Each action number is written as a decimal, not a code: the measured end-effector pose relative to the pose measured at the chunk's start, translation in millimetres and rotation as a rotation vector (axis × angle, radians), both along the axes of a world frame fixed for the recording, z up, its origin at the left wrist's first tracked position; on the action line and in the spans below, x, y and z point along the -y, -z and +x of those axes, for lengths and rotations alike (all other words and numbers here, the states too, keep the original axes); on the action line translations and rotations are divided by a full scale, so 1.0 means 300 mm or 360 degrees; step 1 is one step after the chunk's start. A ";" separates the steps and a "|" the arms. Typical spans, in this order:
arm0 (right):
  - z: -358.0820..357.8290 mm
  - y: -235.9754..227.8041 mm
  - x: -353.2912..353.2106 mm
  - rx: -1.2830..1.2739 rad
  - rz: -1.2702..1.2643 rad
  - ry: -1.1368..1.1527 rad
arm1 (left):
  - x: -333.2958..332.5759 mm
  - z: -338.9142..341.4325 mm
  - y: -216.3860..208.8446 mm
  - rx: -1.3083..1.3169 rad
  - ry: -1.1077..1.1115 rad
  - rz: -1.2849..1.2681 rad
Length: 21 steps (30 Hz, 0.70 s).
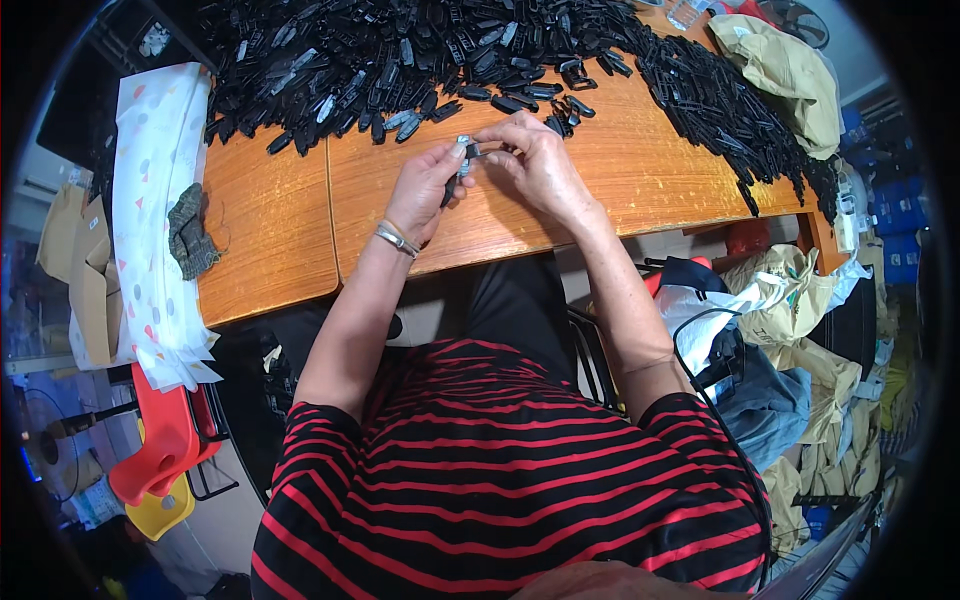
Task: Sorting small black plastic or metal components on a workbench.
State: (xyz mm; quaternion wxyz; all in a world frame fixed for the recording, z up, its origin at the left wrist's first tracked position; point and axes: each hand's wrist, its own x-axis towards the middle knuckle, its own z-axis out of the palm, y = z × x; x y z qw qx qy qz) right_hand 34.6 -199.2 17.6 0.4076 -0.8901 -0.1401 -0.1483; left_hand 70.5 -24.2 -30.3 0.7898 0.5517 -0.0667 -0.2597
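Above the near part of the wooden table (270, 240), my left hand (428, 182) is closed on a small black plastic part (471, 152) with a shiny, pale end. My right hand (540, 168) meets it from the other side, thumb and forefinger pinched at the part's edge. Fingers cover most of the part, so its exact kind is unclear. Just beyond my hands spreads a large heap of black plastic pieces (400, 70), several of them glossy. A few loose black pieces (570, 112) lie at the heap's near edge, beyond my right hand.
Long thin black pieces (710, 110) are piled along the table's right side. At the left lie a patterned white sheet (150, 220) and a dark knitted glove (190, 232). A red chair (165, 440) stands lower left; beige bags (775, 290) crowd the right.
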 end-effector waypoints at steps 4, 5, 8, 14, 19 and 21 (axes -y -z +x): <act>0.037 0.039 0.012 0.0007 0.0095 -0.0084 | 0.015 -0.010 -0.002 -0.0203 0.0019 -0.0342; 0.044 0.048 0.013 -0.0029 0.0157 -0.0094 | 0.015 -0.013 -0.005 -0.0220 0.0017 -0.0379; 0.045 0.070 0.002 -0.0015 0.0198 -0.0101 | 0.012 -0.014 -0.009 -0.0233 0.0030 -0.0385; 0.040 0.114 -0.045 0.0014 0.0366 -0.0011 | 0.011 -0.004 0.003 -0.0272 0.0030 -0.0461; 0.025 0.143 -0.102 0.0009 0.0659 0.0124 | 0.031 -0.004 0.030 -0.0169 -0.0001 -0.0530; 0.018 0.141 -0.105 -0.0310 0.1088 0.0115 | 0.034 -0.012 0.027 -0.0146 -0.0042 -0.0478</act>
